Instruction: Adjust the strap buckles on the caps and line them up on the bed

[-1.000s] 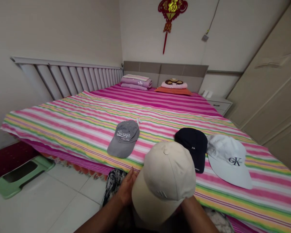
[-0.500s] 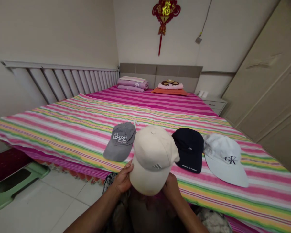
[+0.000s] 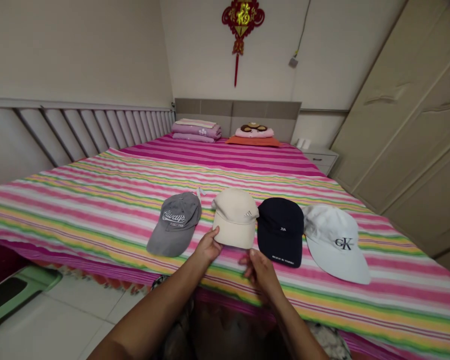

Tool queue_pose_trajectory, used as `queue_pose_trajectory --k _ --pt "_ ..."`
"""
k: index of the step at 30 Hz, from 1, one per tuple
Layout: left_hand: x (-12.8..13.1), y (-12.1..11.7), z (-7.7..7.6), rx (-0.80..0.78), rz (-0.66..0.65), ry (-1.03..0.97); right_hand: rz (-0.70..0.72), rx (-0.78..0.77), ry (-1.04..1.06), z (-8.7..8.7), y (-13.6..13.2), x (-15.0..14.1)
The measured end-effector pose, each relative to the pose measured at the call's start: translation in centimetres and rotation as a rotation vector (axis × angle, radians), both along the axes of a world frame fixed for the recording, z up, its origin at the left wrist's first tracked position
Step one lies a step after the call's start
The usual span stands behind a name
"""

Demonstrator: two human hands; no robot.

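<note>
The cream cap [image 3: 234,215] is set near the front edge of the bed, its crown toward the striped sheet [image 3: 97,192] beyond and its brim toward the person. Its brim is grasped at the left corner by the left hand [image 3: 209,246], thumb on top and fingers apparently tucked beneath. By the right corner, the right hand [image 3: 261,270] is held loosely, fingers part curled and nothing gripped; whether the brim is touched by a fingertip cannot be told.

To the left of the cream cap, the grey cap [image 3: 180,220] is laid at a slant. Just to its right lies the navy cap [image 3: 281,225], and farther right the white cap [image 3: 335,240].

With only one corner held, the cream cap could be swivelled or dragged forward if the left fingers were pulled out sharply. The navy cap might be nudged by a sideways push, since hardly any gap is left there. The soft crown could be dented by downward pressure, and the striped sheet could be rucked if it were caught under the left fingers.
</note>
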State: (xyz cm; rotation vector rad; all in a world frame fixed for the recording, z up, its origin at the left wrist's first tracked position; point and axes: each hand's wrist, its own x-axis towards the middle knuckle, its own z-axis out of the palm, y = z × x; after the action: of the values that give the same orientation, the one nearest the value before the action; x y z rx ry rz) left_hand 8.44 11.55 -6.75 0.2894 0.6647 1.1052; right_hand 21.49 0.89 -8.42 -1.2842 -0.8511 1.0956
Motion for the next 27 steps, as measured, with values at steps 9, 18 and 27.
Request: queue_pose_trajectory --k 9,18,27 --pt "0.8 1.5 -0.3 0.020 0.017 0.128 -0.103 -0.141 0.374 0.7 4.3 0.3" --pt "0.3 1.2 -0.9 0.012 0.019 0.391 -0.091 -0.339 0.509 -0.3 4.3 0.4" --pt "0.3 1.4 -0.4 0.073 0.031 0.530 -0.114 -0.338 0.544 -0.1 4.5 0.7"
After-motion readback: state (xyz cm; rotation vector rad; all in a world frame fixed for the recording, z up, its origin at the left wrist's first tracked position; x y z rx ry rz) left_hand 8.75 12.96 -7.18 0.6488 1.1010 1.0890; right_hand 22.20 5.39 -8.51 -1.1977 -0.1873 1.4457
